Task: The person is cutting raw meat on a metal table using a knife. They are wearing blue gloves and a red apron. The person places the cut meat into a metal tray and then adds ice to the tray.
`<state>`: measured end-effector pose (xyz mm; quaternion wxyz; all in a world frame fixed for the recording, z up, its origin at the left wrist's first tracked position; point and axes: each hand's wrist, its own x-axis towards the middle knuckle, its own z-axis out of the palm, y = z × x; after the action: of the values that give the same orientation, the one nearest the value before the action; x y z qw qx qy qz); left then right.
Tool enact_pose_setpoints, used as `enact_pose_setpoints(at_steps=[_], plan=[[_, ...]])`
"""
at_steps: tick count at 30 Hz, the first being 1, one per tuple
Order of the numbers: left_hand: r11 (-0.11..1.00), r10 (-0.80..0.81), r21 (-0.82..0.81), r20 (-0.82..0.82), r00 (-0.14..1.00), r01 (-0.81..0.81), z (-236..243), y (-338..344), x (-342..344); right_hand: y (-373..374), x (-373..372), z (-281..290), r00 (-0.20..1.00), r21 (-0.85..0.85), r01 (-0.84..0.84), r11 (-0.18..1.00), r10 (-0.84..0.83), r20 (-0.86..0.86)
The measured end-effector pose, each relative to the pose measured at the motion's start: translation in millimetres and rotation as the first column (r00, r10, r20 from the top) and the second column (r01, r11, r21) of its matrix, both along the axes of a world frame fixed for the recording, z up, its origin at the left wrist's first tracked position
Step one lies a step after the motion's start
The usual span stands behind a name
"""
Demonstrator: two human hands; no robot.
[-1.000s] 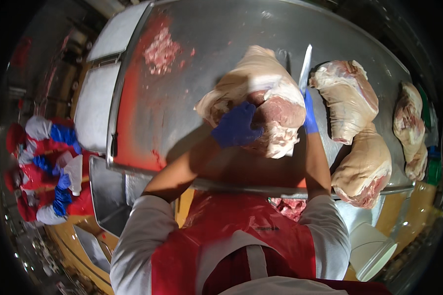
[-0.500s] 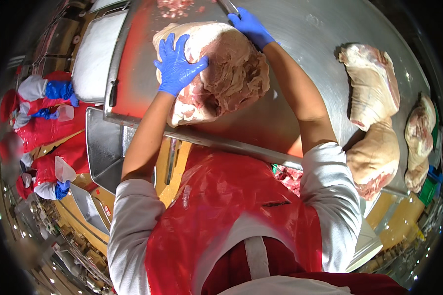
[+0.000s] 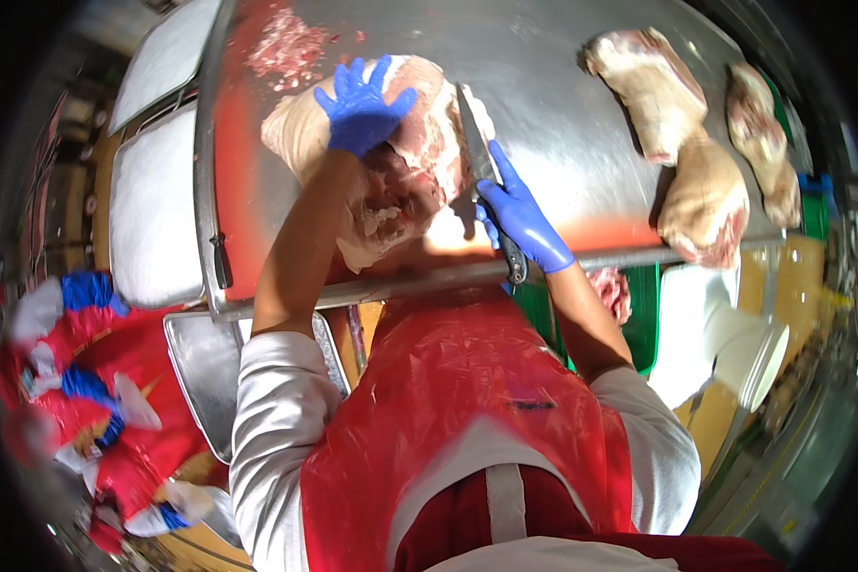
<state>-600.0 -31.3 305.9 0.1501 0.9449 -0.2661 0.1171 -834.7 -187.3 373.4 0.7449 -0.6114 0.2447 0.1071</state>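
A large skin-on cut of raw meat (image 3: 405,181) lies on the metal table (image 3: 543,57) in front of me. My left hand (image 3: 364,107), in a blue glove, presses on top of it with the fingers spread. In my gloved right hand (image 3: 524,217) is a knife (image 3: 474,133); my fingers wrap its dark handle while the forefinger stretches along the blade. The blade points away from me along the meat's right edge, beside a pale strip of fat. Whether the edge is inside the meat I cannot tell.
Several skin-on leg pieces (image 3: 701,195) lie at the table's right. Small meat scraps (image 3: 286,48) sit at the far left. A dark-handled tool (image 3: 220,262) rests on the left edge. White trays (image 3: 157,210), a metal bin (image 3: 200,372) and a green crate (image 3: 645,315) surround the table. Co-workers (image 3: 86,381) stand left.
My right hand has come nearer from the meat's far side, bringing the knife to its right edge. My left hand still presses the meat. The view has shifted.
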Motion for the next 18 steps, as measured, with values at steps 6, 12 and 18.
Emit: enact_pose_setpoints(at_steps=[6,12,18], plan=[[0.999,-0.049,-0.001,-0.085,0.995,0.049,5.9,-2.6,2.5,35.2,-20.3,-11.9,0.996,-0.227,0.021,0.974,-0.001,0.085],[0.998,-0.057,-0.024,-0.09,0.994,0.055,7.7,2.8,6.0,47.7,-22.3,-1.3,0.997,-0.318,-0.035,0.947,0.053,0.048],[0.999,-0.049,-0.008,-0.09,0.995,0.048,11.2,1.2,6.8,48.3,-25.8,-0.6,0.993,-0.461,-0.107,0.881,0.121,0.0]])
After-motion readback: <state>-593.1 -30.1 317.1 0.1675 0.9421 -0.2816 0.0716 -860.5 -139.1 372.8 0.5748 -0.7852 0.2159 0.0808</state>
